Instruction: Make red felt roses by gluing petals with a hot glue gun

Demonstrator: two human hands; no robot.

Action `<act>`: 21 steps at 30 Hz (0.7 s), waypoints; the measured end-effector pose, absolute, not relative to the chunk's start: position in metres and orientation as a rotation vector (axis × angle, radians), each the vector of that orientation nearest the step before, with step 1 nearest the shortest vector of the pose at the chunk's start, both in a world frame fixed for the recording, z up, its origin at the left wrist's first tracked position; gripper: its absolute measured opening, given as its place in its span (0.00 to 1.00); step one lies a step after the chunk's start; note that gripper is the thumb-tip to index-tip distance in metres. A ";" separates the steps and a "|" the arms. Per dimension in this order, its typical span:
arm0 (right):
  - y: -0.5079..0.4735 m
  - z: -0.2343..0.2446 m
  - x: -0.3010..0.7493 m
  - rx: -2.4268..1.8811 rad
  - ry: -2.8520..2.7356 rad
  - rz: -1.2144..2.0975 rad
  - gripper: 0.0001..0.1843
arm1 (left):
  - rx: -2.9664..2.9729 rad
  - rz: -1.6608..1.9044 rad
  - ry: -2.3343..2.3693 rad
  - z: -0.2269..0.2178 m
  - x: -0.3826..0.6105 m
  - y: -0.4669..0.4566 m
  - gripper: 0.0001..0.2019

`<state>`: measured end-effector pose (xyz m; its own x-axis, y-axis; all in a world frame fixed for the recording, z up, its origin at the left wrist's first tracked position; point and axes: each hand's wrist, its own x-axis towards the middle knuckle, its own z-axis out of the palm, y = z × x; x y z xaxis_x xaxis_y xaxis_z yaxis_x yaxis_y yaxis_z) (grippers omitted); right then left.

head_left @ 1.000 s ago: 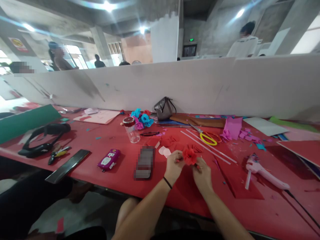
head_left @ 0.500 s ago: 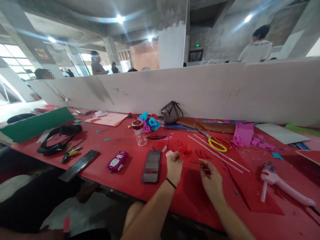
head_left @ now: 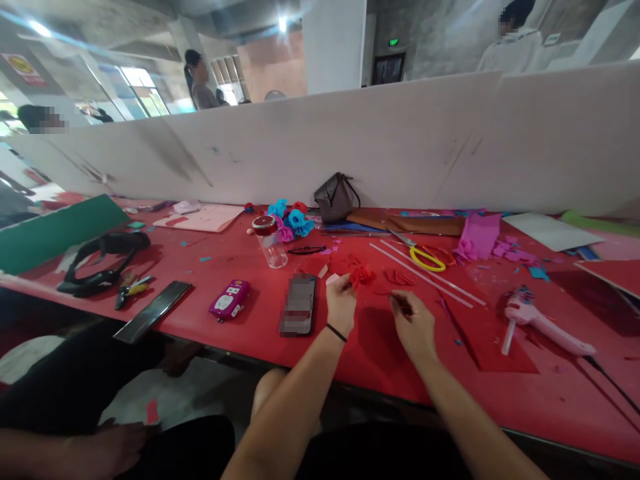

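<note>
My left hand, a dark band at its wrist, is closed on a red crepe-paper flower just above the table. To its right, my right hand has its fingers curled and pinched. A thin red strip sticks out from those fingertips toward the flower; its other end is hidden by the hand. Loose red paper pieces lie beyond my right hand. A phone rests to the left of my left hand.
A pink glue gun lies at right, near red paper. Yellow-handled scissors and clear glue sticks lie beyond my hands. A jar, paper flowers and a purple case are leftward. Another person's hand shows lower left.
The camera view has tipped downward, so the table sits higher in the picture. Both hands stay close to the same spot, the left one still on the red flower.
</note>
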<state>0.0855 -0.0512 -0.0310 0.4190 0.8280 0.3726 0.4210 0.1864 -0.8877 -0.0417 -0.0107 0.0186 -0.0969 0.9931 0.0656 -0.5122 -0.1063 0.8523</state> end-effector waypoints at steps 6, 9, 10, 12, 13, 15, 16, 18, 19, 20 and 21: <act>-0.052 -0.029 0.084 -1.423 -1.214 0.405 0.14 | 0.789 1.492 0.851 0.019 -0.040 -0.011 0.06; -0.053 -0.026 0.084 -1.433 -1.235 0.388 0.14 | 0.661 1.391 0.890 0.020 -0.040 -0.013 0.09; -0.054 -0.026 0.085 -1.432 -1.240 0.386 0.14 | 0.615 1.346 0.903 0.021 -0.040 -0.014 0.10; -0.054 -0.025 0.086 -1.421 -1.252 0.385 0.14 | 0.540 1.262 0.910 0.022 -0.040 -0.016 0.11; -0.055 -0.024 0.086 -1.416 -1.261 0.385 0.14 | 0.509 1.220 0.908 0.022 -0.040 -0.017 0.11; -0.055 -0.024 0.085 -1.412 -1.280 0.379 0.14 | 0.462 1.142 0.898 0.023 -0.040 -0.018 0.10; -0.055 -0.024 0.083 -1.412 -1.290 0.373 0.14 | 0.447 1.109 0.896 0.024 -0.039 -0.019 0.09; -0.055 -0.022 0.079 -1.407 -1.310 0.356 0.14 | 0.432 1.056 0.907 0.025 -0.039 -0.019 0.06; -0.057 -0.020 0.078 -1.402 -1.321 0.347 0.14 | 0.426 1.044 0.917 0.025 -0.039 -0.019 0.06; -0.058 -0.017 0.079 -1.399 -1.335 0.331 0.14 | 0.422 1.041 0.927 0.025 -0.040 -0.019 0.05; -0.060 -0.013 0.083 -1.403 -1.351 0.304 0.14 | 0.416 1.043 0.937 0.025 -0.040 -0.019 0.05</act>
